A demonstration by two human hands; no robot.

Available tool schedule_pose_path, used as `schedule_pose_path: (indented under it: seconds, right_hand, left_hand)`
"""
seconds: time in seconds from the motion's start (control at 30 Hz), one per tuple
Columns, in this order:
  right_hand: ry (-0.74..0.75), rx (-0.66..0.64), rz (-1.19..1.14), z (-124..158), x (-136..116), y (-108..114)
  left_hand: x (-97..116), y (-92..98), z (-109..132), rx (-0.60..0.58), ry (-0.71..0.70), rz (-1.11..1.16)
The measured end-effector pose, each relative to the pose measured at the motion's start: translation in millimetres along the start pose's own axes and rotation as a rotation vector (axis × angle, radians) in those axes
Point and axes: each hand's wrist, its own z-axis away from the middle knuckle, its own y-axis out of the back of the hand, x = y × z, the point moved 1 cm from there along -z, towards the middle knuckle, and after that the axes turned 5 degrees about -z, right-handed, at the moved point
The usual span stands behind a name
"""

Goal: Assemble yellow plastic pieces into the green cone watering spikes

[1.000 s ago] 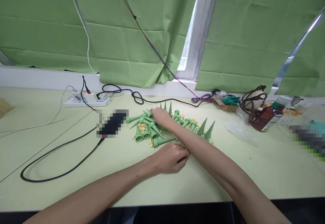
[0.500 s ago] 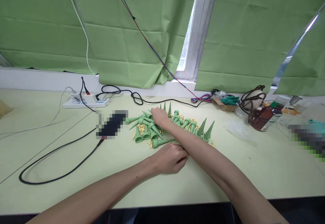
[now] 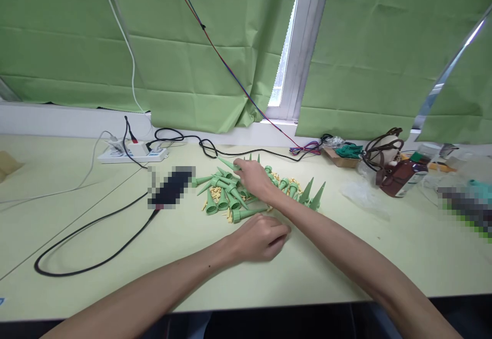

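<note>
My right hand (image 3: pixel 255 176) is closed around a green plastic spike (image 3: pixel 227 163), whose pointed end sticks out to the left over the back of the pile. Under and around it lies a heap of similar green cone-shaped spikes (image 3: pixel 210 203), some upright, some on their sides. Small yellow pieces (image 3: pixel 215 194) are scattered among them. My left hand (image 3: pixel 263 237) rests on the table in front of the heap, fingers curled in; whatever they hold, if anything, is hidden. One spike lying flat (image 3: pixel 246 214) is just behind the left hand.
Left of the heap, a blurred-out dark device (image 3: pixel 172 186) has a black cable looping across the table. A power strip (image 3: pixel 132 153) stands at the back. Rightward are a clear plastic bag (image 3: pixel 363 198), a brown bottle (image 3: pixel 403 175) and a small cardboard box (image 3: pixel 338 157).
My right hand has moved a little to the right, and a green spike now shows in its fingers. The left hand has stayed nearly in place.
</note>
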Motion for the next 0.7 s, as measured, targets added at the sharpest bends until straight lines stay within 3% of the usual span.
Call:
schedule_pose_path:
  seconds: [0.13, 0.23, 0.3, 0.4, 0.57, 0.7]
  right_hand:
    - [-0.074, 0.176, -0.521, 41, 21, 16]
    - [-0.209, 0.27, -0.649, 68, 36, 24]
    - [-0.256, 0.342, -0.646, 81, 43, 30]
    - [-0.249, 0.419, -0.598, 94, 44, 36]
    - [-0.105, 0.498, -0.428, 104, 33, 28]
    - [0.063, 0.521, -0.248, 109, 28, 15]
  left_hand:
    - [1, 1.6, -2, 0.121, -0.018, -0.015]
    - [2, 4.6, -2, 0.187, -0.001, -0.006]
    - [2, 8.1, -3, 0.241, 0.089, 0.052]
    - [-2, 14.7, -4, 0.371, 0.366, 0.206]
    - [-17, 21.7, -6, 0.587, 0.801, 0.517]
    - [-31, 24.2, -8, 0.691, 0.894, 0.678]
